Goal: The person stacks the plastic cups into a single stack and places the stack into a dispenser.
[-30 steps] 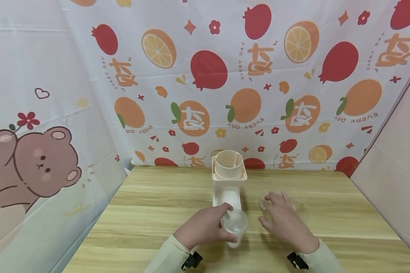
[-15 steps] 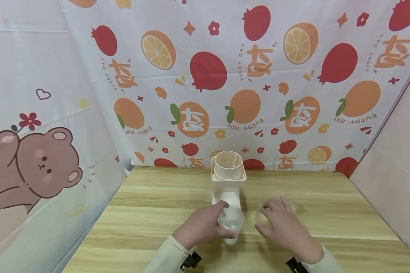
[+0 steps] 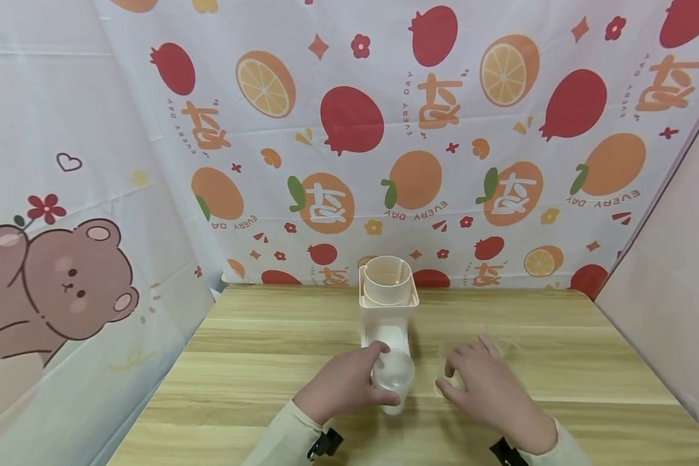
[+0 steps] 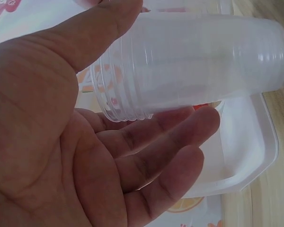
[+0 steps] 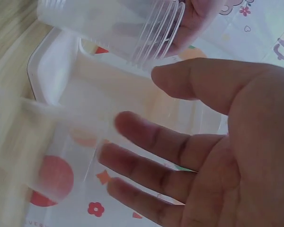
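My left hand (image 3: 349,382) grips a stack of clear plastic cups (image 4: 194,61) near the rims, thumb on one side and fingers on the other. The stack lies slanted, its rims towards my palm, overlapping the front of a white and cream plastic stand (image 3: 389,314) in the head view. To the right, my right hand (image 3: 483,382) hovers with thumb and fingers apart and loosely bent, nothing between them. Beyond its fingertips, a clear, blurred cup-like shape (image 5: 42,146) shows in the right wrist view.
A round cream ring (image 3: 388,279) sits in the stand's square top, near the back edge of the wooden table (image 3: 256,362). Printed cloth (image 3: 349,123) hangs close behind the table and at both sides. Faint transparent outlines (image 3: 515,356) show just right of my right hand.
My left hand has moved slightly forward and left with the stack. My right hand has drawn a little towards me, and a gap shows between its thumb and fingers.
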`<state>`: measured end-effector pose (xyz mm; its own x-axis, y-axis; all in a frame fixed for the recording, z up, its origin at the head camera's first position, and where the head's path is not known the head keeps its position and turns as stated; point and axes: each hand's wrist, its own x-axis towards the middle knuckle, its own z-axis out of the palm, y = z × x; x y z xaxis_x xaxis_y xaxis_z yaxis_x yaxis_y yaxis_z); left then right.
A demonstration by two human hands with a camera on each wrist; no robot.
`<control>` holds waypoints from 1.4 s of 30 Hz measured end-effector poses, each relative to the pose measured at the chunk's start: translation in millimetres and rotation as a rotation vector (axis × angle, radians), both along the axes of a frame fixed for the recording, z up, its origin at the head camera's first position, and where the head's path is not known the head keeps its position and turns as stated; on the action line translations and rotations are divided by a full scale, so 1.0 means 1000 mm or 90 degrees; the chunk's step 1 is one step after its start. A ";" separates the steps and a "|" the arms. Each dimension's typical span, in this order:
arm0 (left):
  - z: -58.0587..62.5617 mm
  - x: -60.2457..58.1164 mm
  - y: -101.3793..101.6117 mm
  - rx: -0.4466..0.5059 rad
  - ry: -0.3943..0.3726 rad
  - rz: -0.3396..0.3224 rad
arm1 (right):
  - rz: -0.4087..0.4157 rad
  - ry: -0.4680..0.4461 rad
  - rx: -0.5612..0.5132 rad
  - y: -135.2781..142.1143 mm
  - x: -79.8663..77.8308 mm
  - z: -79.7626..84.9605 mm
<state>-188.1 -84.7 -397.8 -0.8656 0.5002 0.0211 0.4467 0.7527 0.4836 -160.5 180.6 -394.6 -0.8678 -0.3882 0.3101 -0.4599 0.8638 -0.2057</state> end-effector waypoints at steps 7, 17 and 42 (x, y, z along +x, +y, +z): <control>-0.002 0.000 0.001 0.005 0.008 0.000 | -0.034 0.022 -0.056 0.004 -0.009 -0.010; -0.006 0.002 -0.002 0.005 0.008 0.006 | -0.036 -0.061 -0.040 0.006 -0.012 -0.017; -0.002 -0.007 -0.013 0.004 -0.016 -0.026 | -0.068 -0.184 -0.043 0.007 -0.005 -0.011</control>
<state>-195.1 -97.5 -399.4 -0.8446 0.5354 0.0026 0.4649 0.7310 0.4995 -165.5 187.9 -405.5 -0.9584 -0.2774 0.0674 -0.2821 0.8839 -0.3731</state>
